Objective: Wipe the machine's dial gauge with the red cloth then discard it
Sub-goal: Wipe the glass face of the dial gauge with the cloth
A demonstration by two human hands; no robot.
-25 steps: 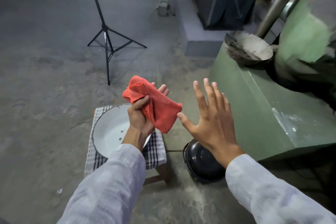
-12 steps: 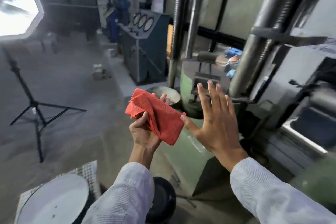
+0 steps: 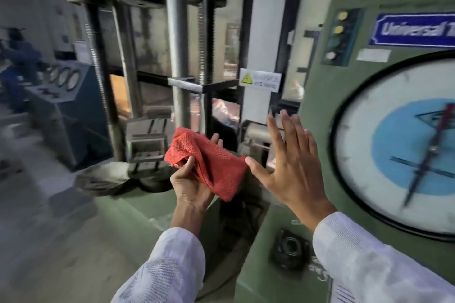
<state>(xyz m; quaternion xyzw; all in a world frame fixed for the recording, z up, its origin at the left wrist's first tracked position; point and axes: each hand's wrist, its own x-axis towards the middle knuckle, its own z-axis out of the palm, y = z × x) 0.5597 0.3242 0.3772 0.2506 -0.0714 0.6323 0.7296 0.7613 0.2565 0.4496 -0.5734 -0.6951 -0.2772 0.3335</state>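
My left hand (image 3: pixel 190 183) holds a folded red cloth (image 3: pixel 209 161) at chest height, thumb pressed over its lower left corner. My right hand (image 3: pixel 291 167) is flat and open beside it, fingers spread, the thumb tip touching the cloth's right edge. The machine's dial gauge (image 3: pixel 403 140) is a large round white face with a blue centre and a black rim, set in a green cabinet (image 3: pixel 317 96) at the right. Its right part is cut off by the frame edge. Neither hand touches the gauge.
Steel columns (image 3: pixel 177 56) and a threaded screw of the green testing frame stand straight ahead. A danger sign (image 3: pixel 260 80) hangs on a white pillar. A dark blue console with round gauges (image 3: pixel 65 106) sits at the left, with a person in blue behind it.
The view swung up and to the right, from the floor and stool to the machine, bringing the large dial gauge into sight. Both hands kept the same pose with the cloth.
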